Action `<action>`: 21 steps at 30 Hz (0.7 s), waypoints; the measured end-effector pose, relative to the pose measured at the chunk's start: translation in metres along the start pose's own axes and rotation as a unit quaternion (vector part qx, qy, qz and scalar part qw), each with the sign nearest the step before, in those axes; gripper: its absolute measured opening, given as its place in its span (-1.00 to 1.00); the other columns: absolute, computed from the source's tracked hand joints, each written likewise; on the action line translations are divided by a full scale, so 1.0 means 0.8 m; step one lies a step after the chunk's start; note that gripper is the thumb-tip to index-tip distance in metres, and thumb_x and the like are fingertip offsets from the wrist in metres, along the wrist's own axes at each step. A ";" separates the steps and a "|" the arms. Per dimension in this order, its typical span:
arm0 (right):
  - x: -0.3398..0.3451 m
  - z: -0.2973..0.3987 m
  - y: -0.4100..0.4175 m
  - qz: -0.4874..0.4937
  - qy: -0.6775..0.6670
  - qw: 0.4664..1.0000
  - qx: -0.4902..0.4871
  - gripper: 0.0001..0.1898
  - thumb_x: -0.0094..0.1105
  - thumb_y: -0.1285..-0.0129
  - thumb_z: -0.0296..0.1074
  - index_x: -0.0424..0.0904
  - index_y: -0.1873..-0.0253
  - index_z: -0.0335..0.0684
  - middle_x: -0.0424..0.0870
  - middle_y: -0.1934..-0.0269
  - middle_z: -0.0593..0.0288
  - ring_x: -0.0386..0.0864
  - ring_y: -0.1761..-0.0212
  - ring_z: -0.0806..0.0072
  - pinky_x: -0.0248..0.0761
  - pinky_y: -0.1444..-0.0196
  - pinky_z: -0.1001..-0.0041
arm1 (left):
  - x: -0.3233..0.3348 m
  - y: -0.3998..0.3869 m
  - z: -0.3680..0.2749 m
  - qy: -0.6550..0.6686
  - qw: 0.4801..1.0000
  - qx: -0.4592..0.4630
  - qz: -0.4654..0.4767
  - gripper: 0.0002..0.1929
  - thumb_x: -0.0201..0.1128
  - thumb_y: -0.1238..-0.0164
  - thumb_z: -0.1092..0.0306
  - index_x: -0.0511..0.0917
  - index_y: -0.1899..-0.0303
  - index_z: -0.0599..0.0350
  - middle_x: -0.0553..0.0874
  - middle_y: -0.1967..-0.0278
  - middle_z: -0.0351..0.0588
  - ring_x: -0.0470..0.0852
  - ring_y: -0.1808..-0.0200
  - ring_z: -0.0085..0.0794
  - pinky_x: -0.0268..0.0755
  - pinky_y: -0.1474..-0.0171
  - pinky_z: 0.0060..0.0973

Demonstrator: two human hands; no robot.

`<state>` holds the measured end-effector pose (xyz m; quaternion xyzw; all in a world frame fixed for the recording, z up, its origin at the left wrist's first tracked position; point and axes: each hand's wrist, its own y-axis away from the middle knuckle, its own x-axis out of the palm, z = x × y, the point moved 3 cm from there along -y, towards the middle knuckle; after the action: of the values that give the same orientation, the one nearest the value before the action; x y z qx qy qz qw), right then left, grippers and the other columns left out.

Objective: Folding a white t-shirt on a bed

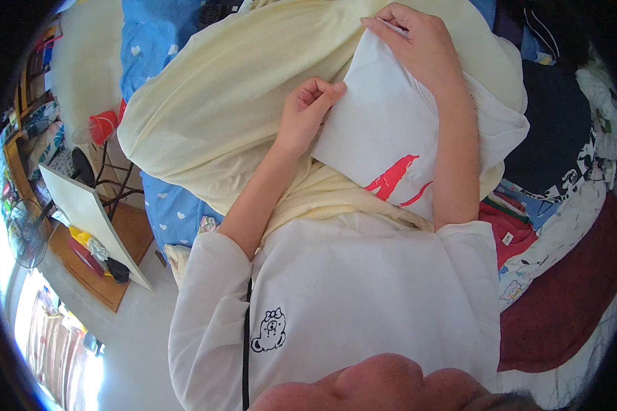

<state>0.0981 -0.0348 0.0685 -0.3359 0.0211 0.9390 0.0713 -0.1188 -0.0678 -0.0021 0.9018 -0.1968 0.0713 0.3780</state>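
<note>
A white cloth garment with a red print (385, 123) lies over pale yellow fabric (226, 87) that covers the lap. My left hand (306, 110) pinches the garment's left edge between thumb and finger. Farther from the body, my right hand (416, 43) grips its upper corner, with the fingers partly curled under the cloth. The right forearm crosses the garment, and a loose white fold (498, 123) spreads out to the right of it. The garment's lower edge rests near the waist of the white shirt I wear.
At the right lie a black printed garment (555, 128), folded red clothing (506, 239) and a dark red cloth (560, 303). Blue heart-patterned bedding (169, 210) shows at left, beyond it a red bucket (102, 127), a white board (95, 221) and a fan (27, 232).
</note>
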 end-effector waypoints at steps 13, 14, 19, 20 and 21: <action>-0.002 0.003 0.001 0.000 -0.005 1.000 0.003 -0.72 0.36 -0.33 -0.23 0.62 0.29 -0.38 0.65 0.47 -0.09 0.64 0.44 0.07 0.41 0.34 0.23 | 0.037 -0.006 0.004 0.014 0.994 0.096 -0.047 -0.82 0.40 -0.43 0.41 0.62 0.07 0.24 0.76 0.18 -0.17 0.67 0.21 -0.62 0.52 0.09 -0.61; -0.002 0.004 0.002 0.002 0.000 1.000 -0.003 -0.71 0.35 -0.34 -0.22 0.62 0.28 -0.38 0.65 0.47 -0.09 0.64 0.43 0.07 0.42 0.33 0.23 | 0.036 -0.006 0.005 0.013 0.994 0.096 -0.047 -0.82 0.40 -0.43 0.41 0.62 0.07 0.24 0.76 0.18 -0.17 0.67 0.21 -0.62 0.52 0.09 -0.61; -0.001 -0.002 0.002 0.013 0.007 1.000 0.014 -0.71 0.34 -0.34 -0.21 0.63 0.27 -0.37 0.66 0.47 -0.09 0.64 0.42 0.07 0.42 0.32 0.22 | 0.035 -0.007 0.003 0.034 0.996 0.064 -0.062 -0.84 0.44 -0.41 0.34 0.65 0.21 0.21 0.74 0.32 -0.25 0.63 0.34 -0.70 0.46 0.25 -0.68; -0.001 -0.002 0.001 0.015 0.011 1.000 0.014 -0.72 0.34 -0.34 -0.21 0.63 0.27 -0.37 0.66 0.46 -0.09 0.64 0.42 0.06 0.42 0.32 0.22 | 0.035 -0.007 0.002 0.033 0.996 0.063 -0.062 -0.84 0.44 -0.41 0.34 0.65 0.21 0.21 0.74 0.32 -0.25 0.63 0.34 -0.70 0.46 0.25 -0.68; -0.001 -0.003 0.002 0.015 0.010 1.000 0.015 -0.72 0.34 -0.34 -0.21 0.63 0.27 -0.37 0.66 0.46 -0.09 0.64 0.42 0.06 0.42 0.32 0.22 | 0.036 -0.007 0.001 0.042 0.995 0.061 -0.060 -0.84 0.43 -0.42 0.34 0.66 0.21 0.21 0.74 0.32 -0.25 0.62 0.35 -0.70 0.46 0.26 -0.68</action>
<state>0.0998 -0.0362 0.0673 -0.3440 0.0410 0.9360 0.0619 -0.0901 -0.0734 0.0021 0.9296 -0.1218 0.0986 0.3336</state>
